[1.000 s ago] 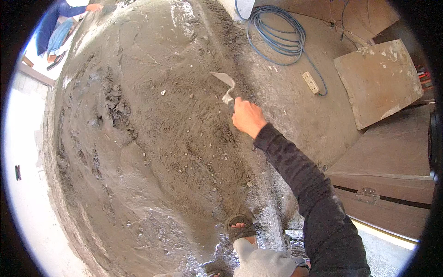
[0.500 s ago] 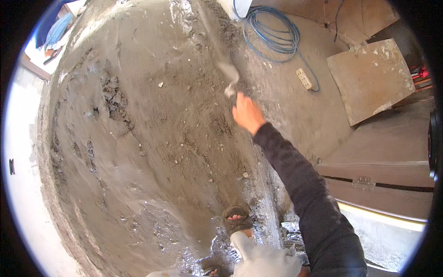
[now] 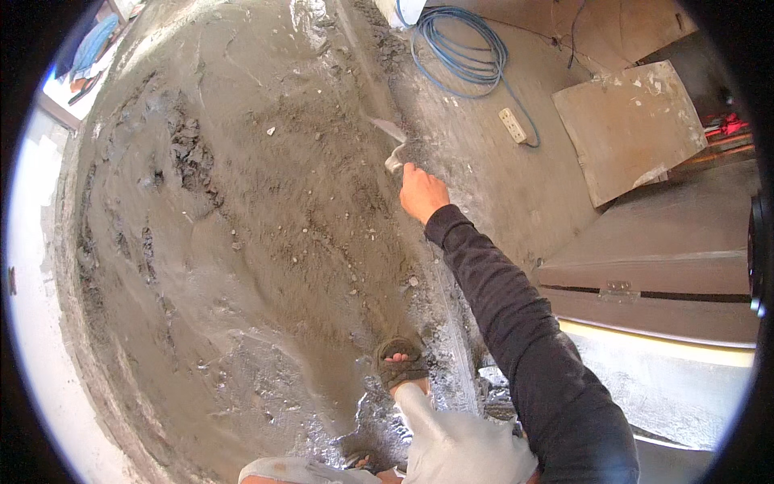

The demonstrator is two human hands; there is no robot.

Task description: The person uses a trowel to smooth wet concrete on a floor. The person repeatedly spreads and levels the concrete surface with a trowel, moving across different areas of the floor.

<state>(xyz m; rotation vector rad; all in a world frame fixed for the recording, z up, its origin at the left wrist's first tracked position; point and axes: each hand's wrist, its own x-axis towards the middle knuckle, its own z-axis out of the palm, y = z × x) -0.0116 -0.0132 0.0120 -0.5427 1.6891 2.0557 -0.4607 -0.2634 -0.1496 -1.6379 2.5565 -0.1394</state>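
My right hand is closed round the handle of a small trowel with a bent metal neck. The blade points away from me, to the far left, at the right-hand border of the wet grey mortar. Whether the blade touches the surface I cannot tell. Loose crumbs and small stones dot the mortar left of the hand. My left hand is out of the picture.
My sandalled foot stands on the mortar near a wet strip. Beyond the right border lie a coiled blue cable, a power strip and a stained board. Brown panels rise at the right.
My right hand and the trowel have shifted slightly left and nearer. The trowel, blurred before, shows more sharply, its blade turned farther left. The whole view has also shifted a little.
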